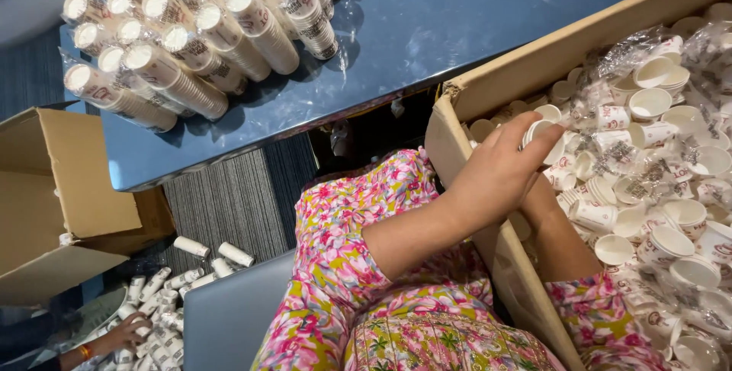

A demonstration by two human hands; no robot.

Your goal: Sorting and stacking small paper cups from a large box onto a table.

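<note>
A big cardboard box at the right is filled with loose white paper cups with red print and crumpled clear plastic wrap. My left hand reaches over the box's near wall and is closed around a short stack of paper cups. My right forearm, in a floral sleeve, lies inside the box. Its hand is hidden beneath my left hand, so its grip cannot be seen.
Several long sleeves of stacked cups in plastic lie on the blue table. An open cardboard box stands at the left. On the floor, short cup stacks lie near another person's hand.
</note>
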